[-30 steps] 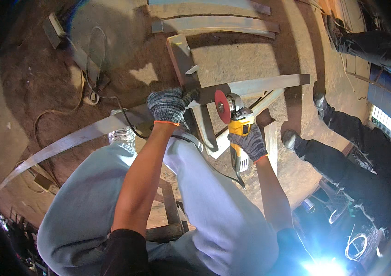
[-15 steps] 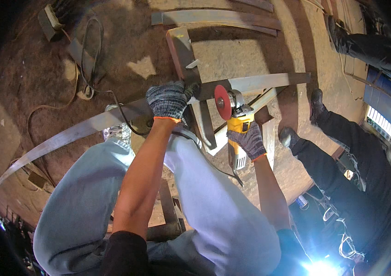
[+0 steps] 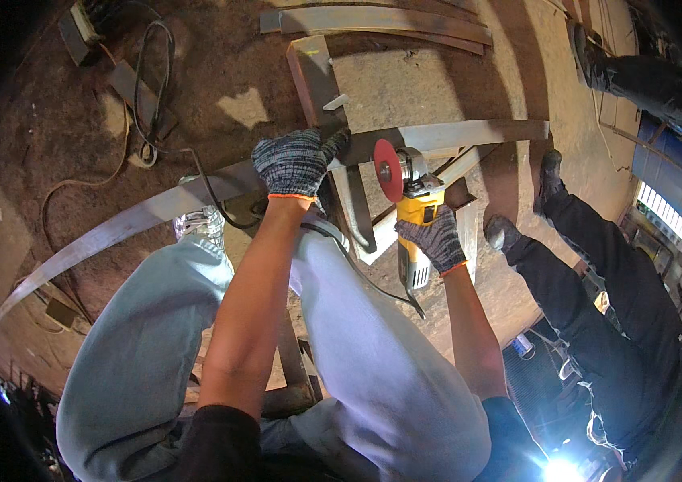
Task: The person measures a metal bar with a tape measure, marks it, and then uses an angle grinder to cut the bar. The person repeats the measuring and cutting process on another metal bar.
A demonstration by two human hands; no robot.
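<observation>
My left hand [image 3: 293, 163], in a dark grey knit glove with an orange cuff, is closed around a long flat metal bar [image 3: 152, 210] near its middle. The bar crosses the view from the lower left to the right. In my right hand [image 3: 435, 241], gloved the same way, is a yellow angle grinder [image 3: 420, 210]. Its red disc [image 3: 388, 170] stands edge-up just beside the bar, right of my left hand; I cannot tell whether they touch. Under the bar lies a rectangular metal tube [image 3: 314, 80] with a small metal scrap [image 3: 335, 102] on it.
A black cable [image 3: 381, 291] trails from the grinder across my leg. More flat bars [image 3: 381, 20] lie at the back. Another person's dark-trousered legs [image 3: 590, 265] stand close on the right. A bright welding glare [image 3: 562, 470] shows at lower right, and a looped cord [image 3: 152, 96] lies at left.
The bar's right end has risen slightly in the view. My hands keep their holds, and the grinder stays beside the bar with little movement.
</observation>
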